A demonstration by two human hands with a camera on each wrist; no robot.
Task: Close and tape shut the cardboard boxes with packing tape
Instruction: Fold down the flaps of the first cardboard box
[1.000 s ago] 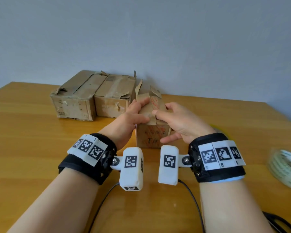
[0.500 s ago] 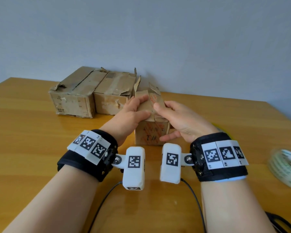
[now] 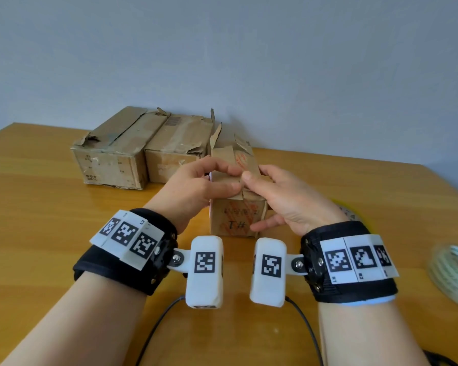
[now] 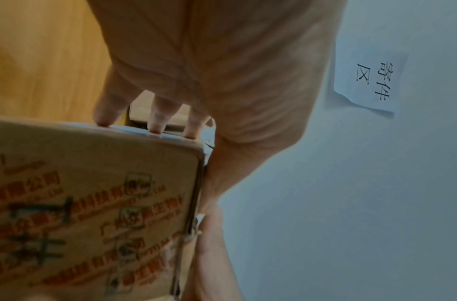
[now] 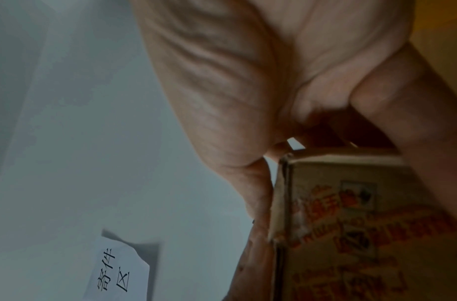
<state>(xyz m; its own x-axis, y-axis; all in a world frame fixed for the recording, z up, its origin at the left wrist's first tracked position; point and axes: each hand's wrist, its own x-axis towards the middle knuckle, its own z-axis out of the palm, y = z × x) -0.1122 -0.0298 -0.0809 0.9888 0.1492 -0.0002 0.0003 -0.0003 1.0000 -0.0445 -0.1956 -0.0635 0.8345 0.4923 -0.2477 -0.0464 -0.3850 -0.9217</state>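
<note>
A small cardboard box with red print and a handwritten "#1" stands mid-table. My left hand grips its top from the left, thumb on the folded flap and fingers against the side wall. From the right, my right hand holds the top, its thumb on the flap beside the left thumb and its fingers down the right side and front. The box corner fills the right wrist view. Two torn flaps still stick up at the back. A blurred roll of packing tape lies at the right edge.
Two larger worn cardboard boxes sit side by side at the back left, against the wall. A yellow-rimmed object is half hidden behind my right wrist. Cables trail near the front edge. A paper label hangs on the wall.
Both thumbs have come together on the box top and the near flaps lie lower. The box has stayed in place.
</note>
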